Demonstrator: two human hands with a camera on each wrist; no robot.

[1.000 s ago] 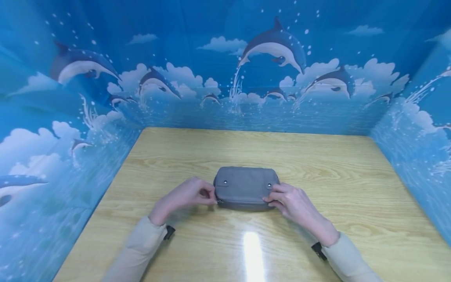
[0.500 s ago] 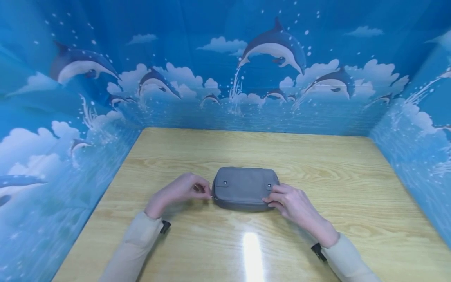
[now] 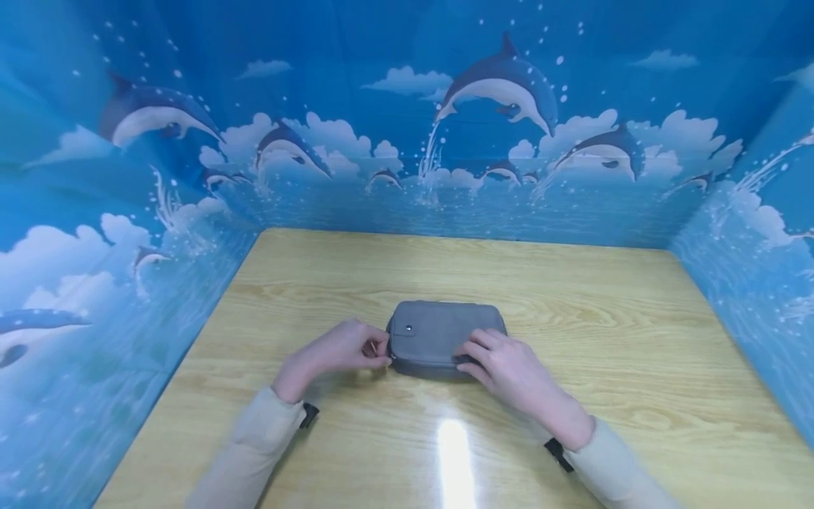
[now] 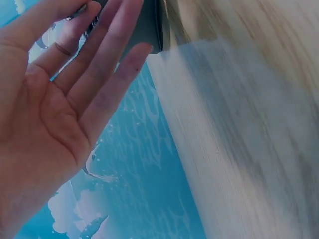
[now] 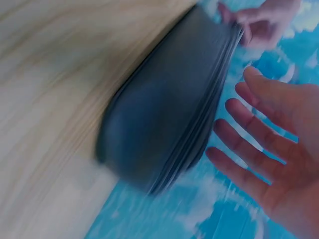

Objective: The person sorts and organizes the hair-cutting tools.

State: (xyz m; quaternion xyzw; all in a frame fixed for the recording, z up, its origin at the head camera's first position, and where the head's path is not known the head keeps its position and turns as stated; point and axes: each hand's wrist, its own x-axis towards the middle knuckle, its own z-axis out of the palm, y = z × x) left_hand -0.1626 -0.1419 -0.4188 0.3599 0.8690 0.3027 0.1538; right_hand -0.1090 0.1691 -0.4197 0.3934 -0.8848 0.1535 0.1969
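A grey zippered pouch [image 3: 439,332] lies flat on the wooden table, a round snap [image 3: 408,328] showing on the left of its top. At its left front corner my left hand [image 3: 346,350] pinches the small metal zipper pull [image 4: 77,13] between thumb and forefinger; its other fingers extend loosely beside the pouch. My right hand [image 3: 509,367] is at the pouch's front edge, right of the middle, and covers the right part of the top in the head view. In the right wrist view its fingers [image 5: 244,144] are spread and nearly straight along the zippered side.
The wooden table [image 3: 604,318] extends around the pouch on all sides. A blue curtain [image 3: 407,198] printed with dolphins stands along the back, left and right edges. A bright light reflection [image 3: 456,459] lies on the tabletop in front.
My right hand has slid left along the pouch's front edge and now hides the right snap. My left hand went slightly left, then came back right with the zipper pull.
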